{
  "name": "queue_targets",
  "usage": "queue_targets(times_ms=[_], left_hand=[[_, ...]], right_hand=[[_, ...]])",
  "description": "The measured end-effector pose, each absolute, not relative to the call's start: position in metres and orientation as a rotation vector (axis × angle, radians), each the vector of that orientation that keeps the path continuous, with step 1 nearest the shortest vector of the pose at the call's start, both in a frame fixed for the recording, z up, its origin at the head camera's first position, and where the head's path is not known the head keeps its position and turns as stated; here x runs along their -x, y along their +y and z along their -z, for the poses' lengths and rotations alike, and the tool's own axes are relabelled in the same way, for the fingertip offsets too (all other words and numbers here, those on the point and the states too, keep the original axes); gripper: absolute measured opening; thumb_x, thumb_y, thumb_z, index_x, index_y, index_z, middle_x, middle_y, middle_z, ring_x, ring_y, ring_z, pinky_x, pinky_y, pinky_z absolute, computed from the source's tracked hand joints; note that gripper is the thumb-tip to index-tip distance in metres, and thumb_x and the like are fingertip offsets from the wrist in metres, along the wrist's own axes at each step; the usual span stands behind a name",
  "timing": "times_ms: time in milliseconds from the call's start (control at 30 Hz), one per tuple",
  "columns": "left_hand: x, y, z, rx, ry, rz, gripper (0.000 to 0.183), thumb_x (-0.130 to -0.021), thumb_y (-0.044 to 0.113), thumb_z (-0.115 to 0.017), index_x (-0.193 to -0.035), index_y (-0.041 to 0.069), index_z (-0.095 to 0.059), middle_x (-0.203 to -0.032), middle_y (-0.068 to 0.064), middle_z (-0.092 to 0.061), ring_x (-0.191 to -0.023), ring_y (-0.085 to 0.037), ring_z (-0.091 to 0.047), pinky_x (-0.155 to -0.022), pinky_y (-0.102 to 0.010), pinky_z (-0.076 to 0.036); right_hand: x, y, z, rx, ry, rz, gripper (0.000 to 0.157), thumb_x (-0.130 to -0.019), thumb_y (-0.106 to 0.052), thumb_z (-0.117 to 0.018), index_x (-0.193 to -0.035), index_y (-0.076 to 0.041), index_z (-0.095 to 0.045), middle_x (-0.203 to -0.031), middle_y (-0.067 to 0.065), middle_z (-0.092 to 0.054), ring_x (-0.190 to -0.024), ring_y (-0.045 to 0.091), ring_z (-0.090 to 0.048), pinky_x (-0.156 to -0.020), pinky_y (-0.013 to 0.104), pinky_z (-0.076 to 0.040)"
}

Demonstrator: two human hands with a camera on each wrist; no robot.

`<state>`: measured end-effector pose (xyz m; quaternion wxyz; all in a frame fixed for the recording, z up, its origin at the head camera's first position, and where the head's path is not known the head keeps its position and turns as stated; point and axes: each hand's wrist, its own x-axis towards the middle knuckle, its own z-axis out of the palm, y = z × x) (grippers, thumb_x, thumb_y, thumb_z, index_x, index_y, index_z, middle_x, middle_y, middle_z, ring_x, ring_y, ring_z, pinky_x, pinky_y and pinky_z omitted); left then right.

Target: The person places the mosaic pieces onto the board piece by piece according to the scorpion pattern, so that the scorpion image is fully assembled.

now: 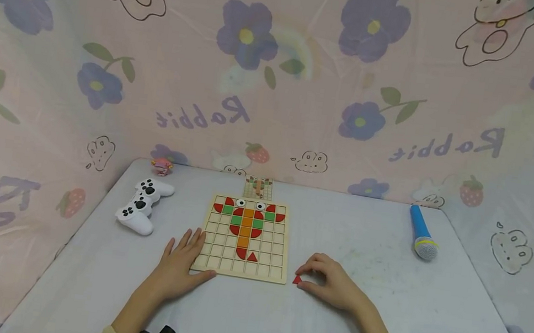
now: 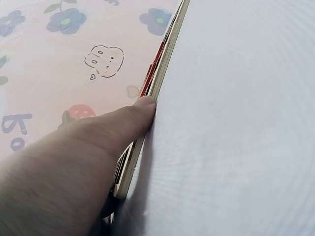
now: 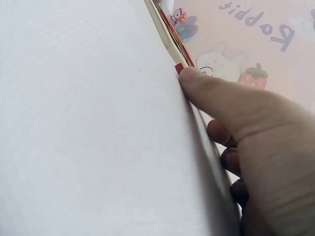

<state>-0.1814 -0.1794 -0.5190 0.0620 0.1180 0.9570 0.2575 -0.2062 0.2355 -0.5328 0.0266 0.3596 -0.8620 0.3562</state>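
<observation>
A wooden grid board lies on the table, with red, green and orange tiles and two round eye pieces on its squares. My left hand rests at its lower left corner, fingers spread along the left side and thumb at the near edge. In the left wrist view the thumb touches the board's rim. To the right of the board, my right hand pinches a small red triangular tile between thumb and fingers, low over the table. A similar red triangle sits on the board beside a red rounded tile.
Behind the board stands a small pattern card. A white game controller and a small pink figurine lie at the left. At the far right is a blue toy microphone. A printed curtain surrounds the table.
</observation>
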Motion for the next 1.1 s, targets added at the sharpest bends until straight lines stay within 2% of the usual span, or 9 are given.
queue_targets(times_ms=[600,800,933,1100], left_hand=[[0.184,-0.180,0.520,-0.349,2.899,-0.775,0.107,-0.095,0.065,-0.068,-0.167,-0.001,-0.024,-0.175,-0.019,-0.019,-0.163,-0.045,-0.008,-0.126,-0.071,0.001],[0.177,-0.184,0.525,-0.333,2.885,-0.782,0.108,-0.094,0.066,-0.068,-0.166,-0.001,-0.025,-0.174,-0.020,-0.020,-0.163,-0.046,-0.008,-0.126,-0.072,0.001],[0.176,-0.185,0.527,-0.337,2.877,-0.785,0.109,-0.094,0.067,-0.067,-0.167,-0.001,-0.024,-0.175,-0.019,-0.019,-0.163,-0.046,-0.008,-0.125,-0.072,0.002],[0.181,-0.182,0.524,-0.372,2.888,-0.794,0.108,-0.094,0.067,-0.066,-0.167,0.000,-0.023,-0.175,-0.018,-0.019,-0.163,-0.045,-0.008,-0.126,-0.071,0.003]], right_hand=[[0.213,0.231,0.511,-0.975,-2.716,-1.205,0.019,-0.093,-0.021,-0.084,-0.112,-0.023,-0.078,-0.104,-0.012,-0.071,-0.095,0.006,-0.063,-0.085,0.025,-0.055],[0.212,0.212,0.505,-0.934,-2.770,-1.229,0.018,-0.094,-0.025,-0.084,-0.110,-0.019,-0.079,-0.098,-0.008,-0.069,-0.089,0.010,-0.057,-0.077,0.024,-0.050],[0.214,0.196,0.501,-0.898,-2.788,-1.222,0.017,-0.093,-0.028,-0.084,-0.109,-0.021,-0.079,-0.092,-0.010,-0.064,-0.083,0.009,-0.053,-0.071,0.023,-0.047],[0.217,0.177,0.494,-0.873,-2.749,-1.220,0.017,-0.091,-0.025,-0.086,-0.106,-0.020,-0.079,-0.087,-0.010,-0.061,-0.079,0.011,-0.052,-0.068,0.022,-0.045]])
